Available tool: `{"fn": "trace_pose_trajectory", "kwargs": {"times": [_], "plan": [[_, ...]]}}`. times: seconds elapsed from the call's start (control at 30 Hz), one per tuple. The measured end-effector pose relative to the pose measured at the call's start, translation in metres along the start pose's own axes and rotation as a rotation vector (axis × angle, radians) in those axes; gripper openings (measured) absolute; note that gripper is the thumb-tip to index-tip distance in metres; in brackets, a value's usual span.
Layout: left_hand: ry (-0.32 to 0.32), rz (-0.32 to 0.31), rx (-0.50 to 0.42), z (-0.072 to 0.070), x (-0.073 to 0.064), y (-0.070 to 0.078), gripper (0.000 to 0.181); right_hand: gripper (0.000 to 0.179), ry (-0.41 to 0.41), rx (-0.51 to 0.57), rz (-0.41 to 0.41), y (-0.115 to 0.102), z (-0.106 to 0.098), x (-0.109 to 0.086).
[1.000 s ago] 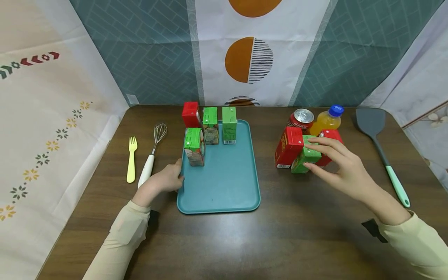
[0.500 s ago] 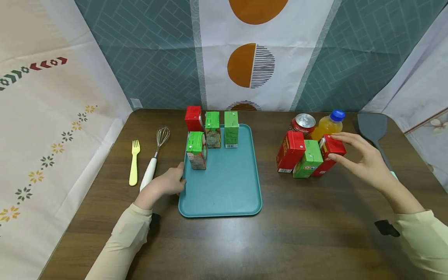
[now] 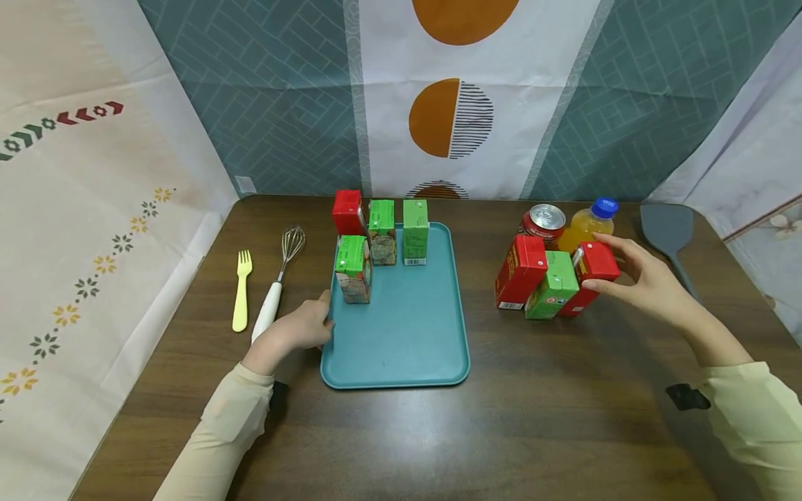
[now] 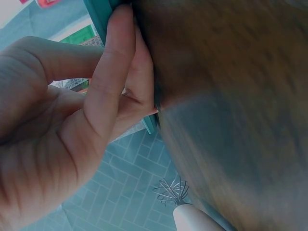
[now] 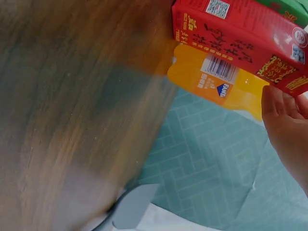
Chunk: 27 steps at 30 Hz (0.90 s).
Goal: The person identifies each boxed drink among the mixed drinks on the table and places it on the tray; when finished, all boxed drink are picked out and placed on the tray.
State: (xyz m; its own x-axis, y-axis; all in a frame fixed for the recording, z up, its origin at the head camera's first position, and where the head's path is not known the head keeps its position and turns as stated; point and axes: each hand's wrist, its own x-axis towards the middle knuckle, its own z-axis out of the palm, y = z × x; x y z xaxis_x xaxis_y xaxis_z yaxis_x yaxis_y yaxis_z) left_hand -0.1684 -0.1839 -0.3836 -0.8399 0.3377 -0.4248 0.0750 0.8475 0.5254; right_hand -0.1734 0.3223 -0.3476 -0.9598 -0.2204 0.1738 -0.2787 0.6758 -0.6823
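Observation:
My left hand (image 3: 299, 325) grips the left rim of a teal tray (image 3: 401, 341); in the left wrist view its fingers (image 4: 115, 62) curl at the tray's edge. On the tray stand several drink cartons: a red one (image 3: 348, 211), a green-topped one (image 3: 354, 268), another green-topped one (image 3: 382, 233) and a light green one (image 3: 415, 233). To the right, my right hand (image 3: 651, 289) holds the top of a red drink carton (image 3: 595, 263) between thumb and fingers. That carton stands upright beside a green carton (image 3: 553, 285) and another red carton (image 3: 521, 271).
Behind the right cartons stand a red soda can (image 3: 544, 219) and an orange drink bottle (image 3: 589, 224). A grey spatula (image 3: 667, 229) lies at far right. A yellow fork (image 3: 241, 292) and a whisk (image 3: 269, 306) lie left of the tray. Patterned cloth (image 3: 282, 104) hangs behind the table.
My right hand has moved right, from over the green carton to the rightmost red carton, and its thumb and fingers have closed in on it. My left hand stays at the tray's rim.

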Motion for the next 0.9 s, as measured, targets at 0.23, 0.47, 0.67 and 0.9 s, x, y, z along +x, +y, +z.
{"fn": "trace_pose_trajectory", "kwargs": {"times": [0.23,0.47,0.67,0.9], "plan": [[-0.004,0.002,-0.008,0.0,0.001,0.001,0.068,0.065,-0.012,0.077,0.04,0.007,0.003,-0.002],[-0.002,0.004,-0.011,-0.001,0.0,0.0,0.068,0.067,0.073,0.084,0.063,0.001,0.008,-0.012],[-0.002,0.011,-0.004,-0.001,-0.001,0.0,0.067,0.066,0.147,0.055,0.071,-0.009,0.007,-0.031],[-0.014,0.0,-0.023,-0.001,-0.001,0.001,0.068,0.063,0.241,-0.015,0.164,-0.034,-0.002,-0.065]]}}
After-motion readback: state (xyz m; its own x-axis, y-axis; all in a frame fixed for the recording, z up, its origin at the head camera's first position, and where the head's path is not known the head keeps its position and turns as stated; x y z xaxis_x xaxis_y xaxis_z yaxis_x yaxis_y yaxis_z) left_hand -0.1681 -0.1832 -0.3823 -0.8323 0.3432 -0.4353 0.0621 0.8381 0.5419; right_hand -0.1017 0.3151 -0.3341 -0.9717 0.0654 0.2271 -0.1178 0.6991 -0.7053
